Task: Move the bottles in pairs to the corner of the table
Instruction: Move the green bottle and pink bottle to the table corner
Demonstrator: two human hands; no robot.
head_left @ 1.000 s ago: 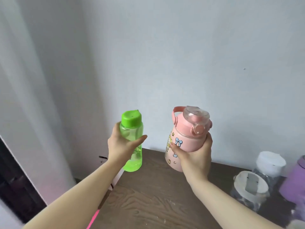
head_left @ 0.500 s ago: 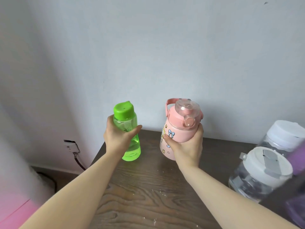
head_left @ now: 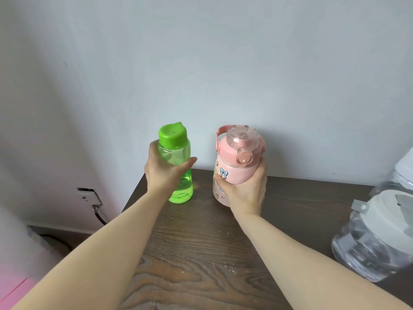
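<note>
Head view, left to right: the left hand (head_left: 164, 175) is wrapped around the middle of an upright green bottle (head_left: 178, 166) at the far left corner of the dark wood tabletop (head_left: 201, 242). Just beside it, apart, the right hand (head_left: 245, 191) clasps a pink bottle (head_left: 237, 162) with cartoon stickers. Whether either base touches the wood is unclear. A clear white-lidded jug (head_left: 375, 233) stands at the right edge.

The left hand (head_left: 164, 173) hides the middle of the green bottle (head_left: 178, 166). The right hand (head_left: 244, 191) hides part of the pink bottle (head_left: 237, 157). The right edge cuts off the clear jug (head_left: 375, 238).
</note>
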